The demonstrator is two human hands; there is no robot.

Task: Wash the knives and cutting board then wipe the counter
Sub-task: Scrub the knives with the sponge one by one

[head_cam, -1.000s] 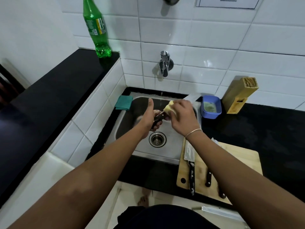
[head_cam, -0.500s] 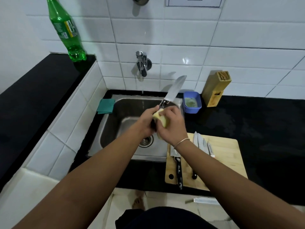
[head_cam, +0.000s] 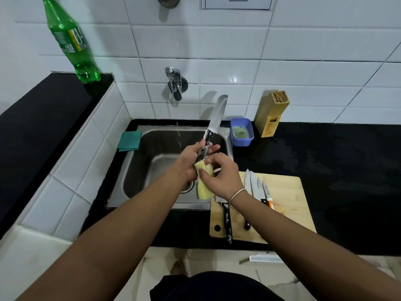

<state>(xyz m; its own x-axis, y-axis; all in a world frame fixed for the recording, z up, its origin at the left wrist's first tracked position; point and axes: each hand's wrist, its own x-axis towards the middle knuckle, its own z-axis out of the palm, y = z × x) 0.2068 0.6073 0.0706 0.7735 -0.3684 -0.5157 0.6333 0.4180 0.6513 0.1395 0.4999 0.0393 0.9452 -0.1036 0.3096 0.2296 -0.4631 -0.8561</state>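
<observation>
Nearest the camera, both bare forearms reach forward over the front edge of the black counter (head_cam: 347,161). On the counter to the right of the sink lies the wooden cutting board (head_cam: 286,192), with several knives (head_cam: 252,185) laid side by side on it, blades pointing away; the right forearm crosses over part of them, so their count cannot be told. Over the steel sink (head_cam: 138,170) the right hand (head_cam: 221,177) pinches a yellow sponge (head_cam: 204,185) between thumb and curled fingers, pressing it at the butt of a knife handle. The left hand (head_cam: 191,157) holds that large knife (head_cam: 213,127) by its dark, soapy handle, fingers wrapped loosely around it, the blade tilted up and away toward the wall, streaked with suds. A thin stream of water falls into the basin from the wall tap (head_cam: 175,83). A folded teal cloth (head_cam: 130,140) rests on the sink's left rim. Behind the sink's right corner sits a blue tub (head_cam: 242,132), and just beside it a wooden knife block (head_cam: 272,114). Far left, a green bottle (head_cam: 69,40) stands on the raised ledge against the tiles
</observation>
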